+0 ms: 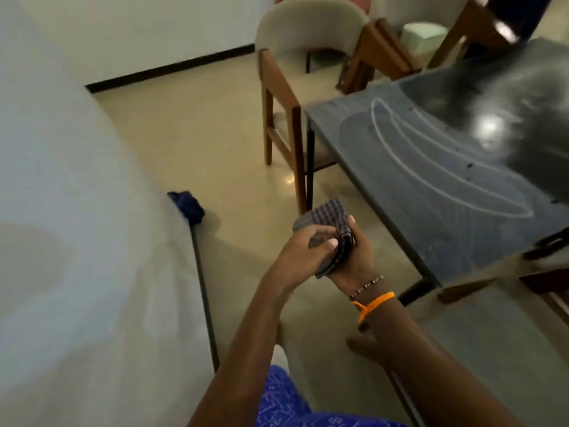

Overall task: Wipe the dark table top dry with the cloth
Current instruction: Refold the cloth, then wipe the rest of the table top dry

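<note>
Low in the middle of the frame, both hands hold a folded checked cloth (326, 229) above the pale floor (197, 143), to the left of the dark table top (431, 186) and not touching it. The cloth's long axis runs from lower centre up toward the top of the frame, tilted slightly right; its upper edge sticks out beyond the fingers, its lower end shows under the wrists. The left hand (303, 251) curls over the cloth from the left, thumb pressed on the folds. The right hand (354, 257) (an orange band and a beaded one on its wrist) cups it from the right and beneath, fingers wrapped round the folded edge. The table top fills the right side of the frame, streaked with curved pale wipe marks and a bright reflection. A wooden chair (289, 87) stands at its upper-left corner. A dark-headed mop (187, 206) leans by the white wall (61, 180) at left.
</note>
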A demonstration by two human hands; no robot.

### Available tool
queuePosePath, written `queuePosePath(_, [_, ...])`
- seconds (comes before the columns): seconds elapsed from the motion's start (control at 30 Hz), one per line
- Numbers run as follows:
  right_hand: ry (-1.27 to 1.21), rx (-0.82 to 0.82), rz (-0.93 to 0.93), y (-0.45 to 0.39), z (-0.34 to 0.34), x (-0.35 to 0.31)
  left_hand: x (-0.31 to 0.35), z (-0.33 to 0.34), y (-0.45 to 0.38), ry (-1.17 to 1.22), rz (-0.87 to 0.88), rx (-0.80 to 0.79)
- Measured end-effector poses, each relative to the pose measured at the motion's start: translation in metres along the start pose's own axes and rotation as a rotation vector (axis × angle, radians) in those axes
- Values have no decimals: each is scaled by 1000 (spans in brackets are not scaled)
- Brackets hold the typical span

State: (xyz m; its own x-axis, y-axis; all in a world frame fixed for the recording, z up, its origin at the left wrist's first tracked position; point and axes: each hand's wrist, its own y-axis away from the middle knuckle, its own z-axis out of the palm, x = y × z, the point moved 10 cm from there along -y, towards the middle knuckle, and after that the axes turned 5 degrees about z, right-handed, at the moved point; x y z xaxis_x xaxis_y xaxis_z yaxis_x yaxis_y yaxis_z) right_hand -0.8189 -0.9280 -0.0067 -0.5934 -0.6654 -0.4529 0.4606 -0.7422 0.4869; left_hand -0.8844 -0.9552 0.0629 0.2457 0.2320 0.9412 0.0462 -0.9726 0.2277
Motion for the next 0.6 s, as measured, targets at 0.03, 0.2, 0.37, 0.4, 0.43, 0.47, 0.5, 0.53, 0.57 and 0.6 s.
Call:
queuePosePath(0.03, [-30, 25, -38, -17, 3, -15, 2, -6, -28, -4, 9, -24])
queuePosePath(0.2, [-149, 141, -164, -81, 18, -83, 17, -24, -157, -92, -6, -204])
queuePosePath(0.37, [-281, 228, -338, -116, 7, -155, 40, -2, -264, -102, -12, -380])
queuePosePath(0.4, [-316, 256, -374, -123, -1, -168, 43, 9, -282, -107, 0, -420])
queuePosePath(0.43, [-321, 281, -399, -130, -8, -178, 47, 19, -296, -113, 19, -454])
queuePosePath(0.47, [-325, 299, -433, -139, -14, -192, 52, 32, -313, -127, 40, -504])
queuePosePath(0.5, [-325, 306, -472, -147, -21, -207, 56, 47, -328, -147, 54, -552])
queuePosePath(0.53, [-333, 312, -518, -156, -28, -223, 60, 62, -344, -166, 62, -586])
queuePosePath(0.57, [-337, 337, -568, -163, -38, -241, 64, 76, -361, -190, 70, -614])
queuePosePath(0.6, [-343, 354, -618, -169, -44, -260, 71, 88, -374, -211, 86, -634])
